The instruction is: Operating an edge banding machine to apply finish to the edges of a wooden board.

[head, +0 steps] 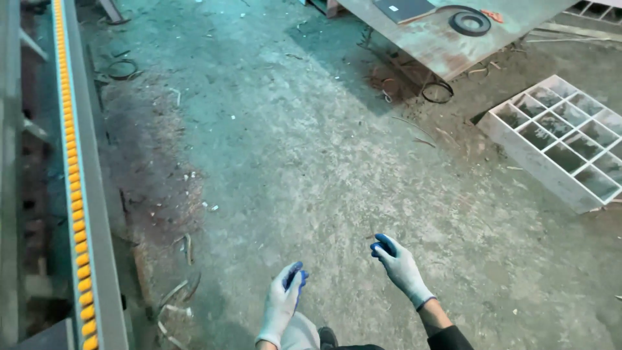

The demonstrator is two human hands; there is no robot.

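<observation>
Both gloved hands, the left hand (283,299) and right hand (398,261), are hanging empty with loosely curled fingers at the frame's bottom, risking tripping over wood scraps (178,291) littering the concrete floor (291,149) lower left.

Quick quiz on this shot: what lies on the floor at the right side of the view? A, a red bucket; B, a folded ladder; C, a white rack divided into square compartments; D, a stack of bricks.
C: a white rack divided into square compartments lies flat on the concrete floor at the right, well away from the gloved left hand and right hand, which hold nothing.
</observation>
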